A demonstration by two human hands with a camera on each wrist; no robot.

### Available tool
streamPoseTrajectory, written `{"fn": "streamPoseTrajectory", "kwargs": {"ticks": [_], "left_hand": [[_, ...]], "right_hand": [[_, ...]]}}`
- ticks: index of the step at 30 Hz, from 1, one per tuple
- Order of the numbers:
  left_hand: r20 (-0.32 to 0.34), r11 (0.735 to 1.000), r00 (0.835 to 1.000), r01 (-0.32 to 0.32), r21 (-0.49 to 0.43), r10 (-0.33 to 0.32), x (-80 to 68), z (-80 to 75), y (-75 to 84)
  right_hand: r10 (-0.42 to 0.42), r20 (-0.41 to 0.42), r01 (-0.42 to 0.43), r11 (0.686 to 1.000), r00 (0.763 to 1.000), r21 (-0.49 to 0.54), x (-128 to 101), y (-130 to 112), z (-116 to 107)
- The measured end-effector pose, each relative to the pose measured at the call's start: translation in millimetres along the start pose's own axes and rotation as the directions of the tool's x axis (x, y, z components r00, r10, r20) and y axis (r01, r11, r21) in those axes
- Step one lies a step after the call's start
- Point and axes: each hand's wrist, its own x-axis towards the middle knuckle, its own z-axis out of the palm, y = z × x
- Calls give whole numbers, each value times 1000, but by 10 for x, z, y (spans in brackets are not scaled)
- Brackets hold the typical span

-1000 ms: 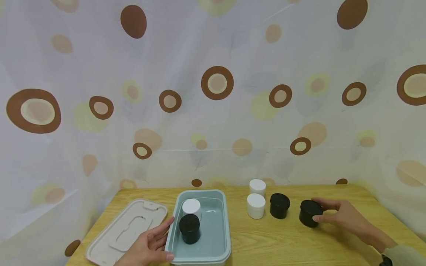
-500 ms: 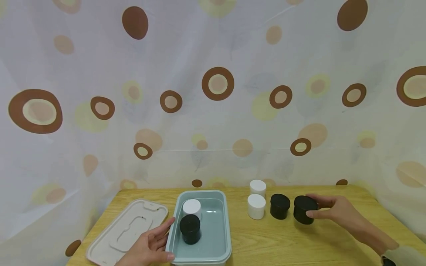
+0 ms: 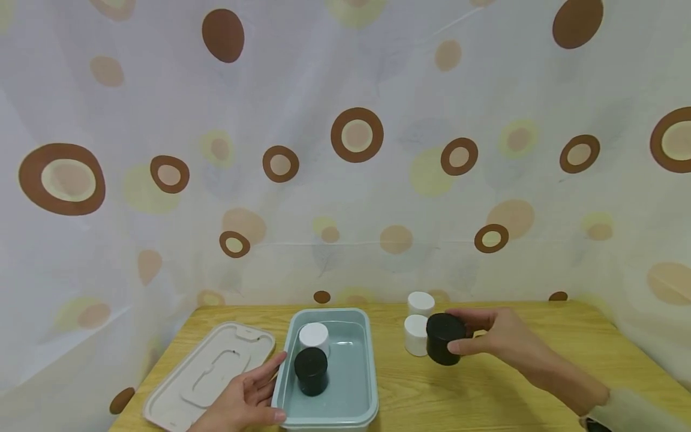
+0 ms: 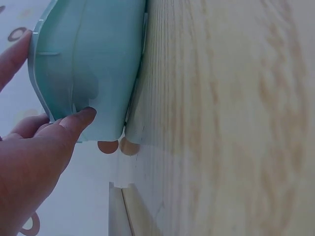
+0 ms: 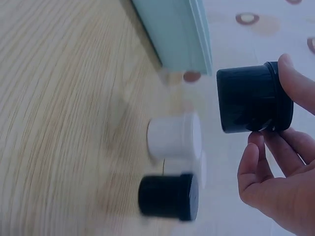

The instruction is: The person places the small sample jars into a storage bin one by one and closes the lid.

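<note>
My right hand (image 3: 457, 331) grips a black jar (image 3: 444, 339) by its lid end and holds it above the table, close to two white jars (image 3: 415, 335). In the right wrist view the held black jar (image 5: 253, 98) hangs over a white jar (image 5: 174, 135) and a second black jar (image 5: 167, 196) standing on the wood. My left hand (image 3: 270, 389) rests against the front left corner of a teal bin (image 3: 369, 360), fingers straight, thumb (image 4: 74, 125) on the teal bin's (image 4: 88, 64) edge. Inside the bin stand a white jar (image 3: 314, 337) and a black jar (image 3: 311, 371).
A flat pale lid (image 3: 207, 375) lies left of the bin on the wooden table (image 3: 486, 396). A spotted curtain (image 3: 345, 150) hangs behind and around the table. The second black jar is hidden behind my right hand in the head view.
My right hand has lifted the black jar off the table's right side and carried it left, up to the white jars. The left hand has stayed at the bin.
</note>
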Motion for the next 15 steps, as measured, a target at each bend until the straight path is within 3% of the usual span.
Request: {"fn": "streamPoseTrajectory", "kwargs": {"ticks": [15], "left_hand": [[15,1000,1000,2,-20,-1,3,-6,1]], "right_hand": [[-45,92,38,997,995,70,280,-466,725]]}}
